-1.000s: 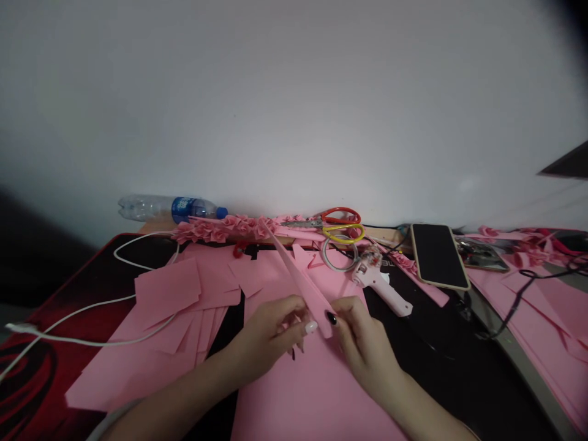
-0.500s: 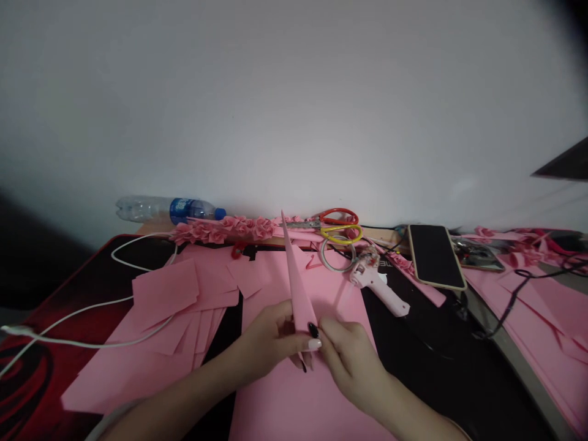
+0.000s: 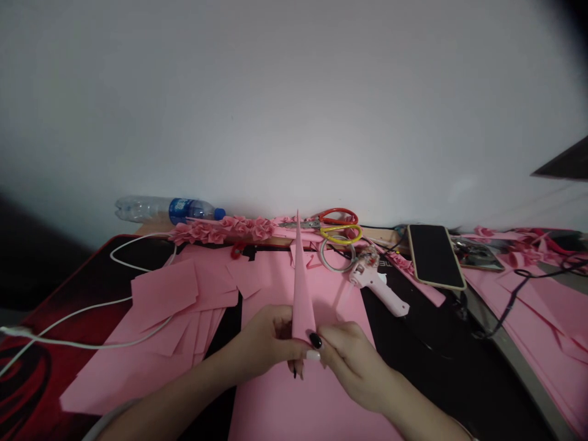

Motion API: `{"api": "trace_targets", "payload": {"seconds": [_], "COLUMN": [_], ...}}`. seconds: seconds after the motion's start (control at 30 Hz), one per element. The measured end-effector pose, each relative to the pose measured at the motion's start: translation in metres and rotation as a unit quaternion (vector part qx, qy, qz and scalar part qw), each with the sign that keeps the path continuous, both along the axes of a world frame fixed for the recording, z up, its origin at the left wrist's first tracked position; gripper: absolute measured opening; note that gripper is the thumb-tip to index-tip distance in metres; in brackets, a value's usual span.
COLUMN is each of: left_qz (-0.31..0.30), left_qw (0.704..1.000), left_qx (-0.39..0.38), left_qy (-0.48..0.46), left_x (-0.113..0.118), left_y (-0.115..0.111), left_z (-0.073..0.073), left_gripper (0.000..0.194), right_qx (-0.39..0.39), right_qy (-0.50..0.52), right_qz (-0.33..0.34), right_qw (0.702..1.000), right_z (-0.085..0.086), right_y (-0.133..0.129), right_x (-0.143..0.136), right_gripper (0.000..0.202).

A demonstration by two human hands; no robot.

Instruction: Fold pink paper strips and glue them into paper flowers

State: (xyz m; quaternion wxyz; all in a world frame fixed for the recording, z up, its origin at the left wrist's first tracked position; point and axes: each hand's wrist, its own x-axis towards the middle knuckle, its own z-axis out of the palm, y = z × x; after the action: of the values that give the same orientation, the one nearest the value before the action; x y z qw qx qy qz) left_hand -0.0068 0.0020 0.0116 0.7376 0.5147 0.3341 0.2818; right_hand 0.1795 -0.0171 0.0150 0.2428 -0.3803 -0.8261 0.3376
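A narrow pink paper cone points away from me with its tip toward the wall. My left hand is closed around its wide near end, thumb on top and fingers underneath. My right hand pinches the cone's right edge at that same end, its dark-nailed thumb close to the left thumb. Below both hands lies a large pink paper sheet. A pink hot glue gun rests on its side just beyond my right hand.
Pink paper pieces are piled at left under a white cable. Along the wall lie a plastic bottle, paper flowers, scissors, a tape ring and a phone. More pink sheets lie at right.
The cone's tip has swung slightly right and the cone is now straighter, its wide end a little lower. Both hands keep hold of it, with thumbs slightly shifted.
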Motion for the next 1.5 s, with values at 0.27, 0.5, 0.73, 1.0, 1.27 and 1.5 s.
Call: {"api": "trace_targets", "payload": {"seconds": [0.27,0.5,0.73,1.0,1.27,1.5], "left_qz": [0.09,0.107,0.148,0.168,0.189,0.185], "left_qw": [0.996,0.989,0.962,0.937,0.947,0.958], "left_qx": [-0.027,-0.083,-0.177,-0.244,-0.221,-0.19], "left_qy": [0.009,-0.053,-0.146,-0.188,-0.136,-0.109], "left_x": [-0.01,-0.012,-0.014,-0.015,-0.014,-0.011], "left_y": [0.011,0.014,0.014,0.015,0.013,0.011], "left_z": [-0.011,-0.01,-0.008,-0.001,-0.004,-0.005], "left_gripper": [0.025,0.042,0.057,0.055,0.072,0.082], "right_qx": [0.213,0.163,0.041,0.061,-0.071,-0.106], "right_qy": [-0.114,-0.294,-0.25,0.015,0.068,0.067], "right_qz": [-0.354,-0.404,-0.427,-0.387,-0.18,-0.165], "right_qw": [0.904,0.851,0.868,0.92,0.979,0.978], "right_z": [0.003,-0.019,-0.007,0.009,0.013,0.007], "right_y": [0.033,0.049,0.049,0.035,0.022,0.021], "right_x": [0.054,0.081,0.076,0.069,0.046,0.043], "right_gripper": [0.021,0.054,0.049,0.038,0.021,0.025]}}
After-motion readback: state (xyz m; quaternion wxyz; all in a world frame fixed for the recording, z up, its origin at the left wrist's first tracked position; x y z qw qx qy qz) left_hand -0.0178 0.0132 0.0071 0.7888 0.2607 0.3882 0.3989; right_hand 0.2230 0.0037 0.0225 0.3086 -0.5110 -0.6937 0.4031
